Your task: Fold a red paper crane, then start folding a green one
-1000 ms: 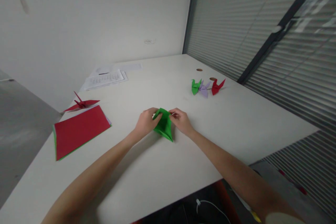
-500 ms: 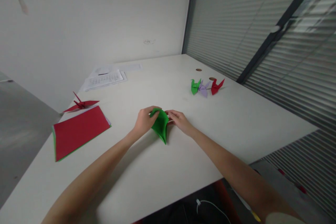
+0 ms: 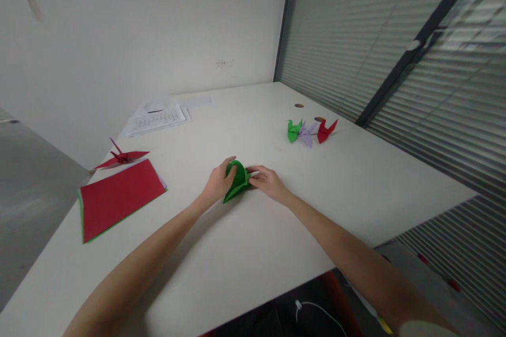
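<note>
A piece of green origami paper, partly folded and bent into a curve, is held between my hands over the white table. My left hand grips its left side, thumb across the near face and fingers behind. At the paper's right edge, my right hand pinches a folded part between thumb and fingers. One pointed corner of the paper slants down toward the lower left. The fingertips behind the paper are partly hidden.
To the left lies a stack of coloured sheets, red on top, with a red paper crane behind it. Written papers lie at the back left. Green, lilac and red cranes stand at the back right.
The green paper's lower point has swung from right to left, and its body has tilted and folded over. My right fingers have closed in on its right edge. Everything else stays put.
</note>
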The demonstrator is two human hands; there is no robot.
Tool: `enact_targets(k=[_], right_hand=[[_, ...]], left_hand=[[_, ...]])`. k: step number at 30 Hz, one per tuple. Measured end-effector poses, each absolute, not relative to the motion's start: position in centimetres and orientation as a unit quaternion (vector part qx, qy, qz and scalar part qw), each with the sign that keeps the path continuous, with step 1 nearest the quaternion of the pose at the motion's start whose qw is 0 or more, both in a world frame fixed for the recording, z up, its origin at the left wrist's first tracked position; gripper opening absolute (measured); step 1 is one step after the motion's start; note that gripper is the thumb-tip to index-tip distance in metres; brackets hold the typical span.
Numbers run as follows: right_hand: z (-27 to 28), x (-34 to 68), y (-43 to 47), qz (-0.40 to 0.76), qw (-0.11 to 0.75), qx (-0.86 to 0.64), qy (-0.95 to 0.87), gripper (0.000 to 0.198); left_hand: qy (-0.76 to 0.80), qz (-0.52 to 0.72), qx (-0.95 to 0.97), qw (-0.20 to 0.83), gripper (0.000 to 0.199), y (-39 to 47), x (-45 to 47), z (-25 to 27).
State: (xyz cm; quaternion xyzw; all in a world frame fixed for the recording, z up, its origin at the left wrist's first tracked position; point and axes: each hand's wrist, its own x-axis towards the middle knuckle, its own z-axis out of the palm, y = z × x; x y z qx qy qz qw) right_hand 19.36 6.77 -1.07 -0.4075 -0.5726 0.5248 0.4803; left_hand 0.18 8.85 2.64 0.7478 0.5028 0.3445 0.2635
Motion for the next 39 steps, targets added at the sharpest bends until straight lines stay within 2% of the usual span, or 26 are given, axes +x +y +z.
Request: enact_targets(k=[3,7,15,18,21,24,29,35,39], right_hand=[[-1.0,19.4,6.8,0.506,0.481,-0.408,-0.588,0.040],[-0.8,19.4,6.7,0.478,0.479,-0.408,-0.613,0.043],[-1.5,19.3,7.0,0.440,0.475,-0.434,-0.626,0.042],[-1.5,19.3,7.0,0.419,0.475,-0.439,-0.637,0.039],[-1.5,19.4,7.1,0.392,0.478,-0.439,-0.652,0.035],[-1.7,19.6,7.3,0.378,0.493,-0.437,-0.650,0.034],[-2.3,20.0,7.8,0.383,0.515,-0.430,-0.634,0.030],[-2.6,20.2,8.4,0.405,0.537,-0.431,-0.601,0.029],[-2.1,20.2,8.4,0.432,0.537,-0.426,-0.586,0.032]], left_hand=[[0.492,0.347,0.760,0.246,0.032,8.8,0.2,2.8],[0.488,0.342,0.769,0.229,0.038,8.5,0.3,3.0],[0.463,0.367,0.753,0.289,0.037,7.8,0.8,3.3],[0.452,0.386,0.728,0.341,0.043,7.9,0.8,3.2],[0.422,0.400,0.672,0.459,0.057,8.3,0.6,3.0],[0.387,0.404,0.621,0.549,0.053,8.6,0.4,2.7],[0.357,0.416,0.559,0.622,0.036,9.1,-0.1,1.7],[0.288,0.359,0.578,0.674,0.057,9.5,-0.7,1.1],[0.270,0.368,0.559,0.692,0.062,9.3,-0.8,1.4]])
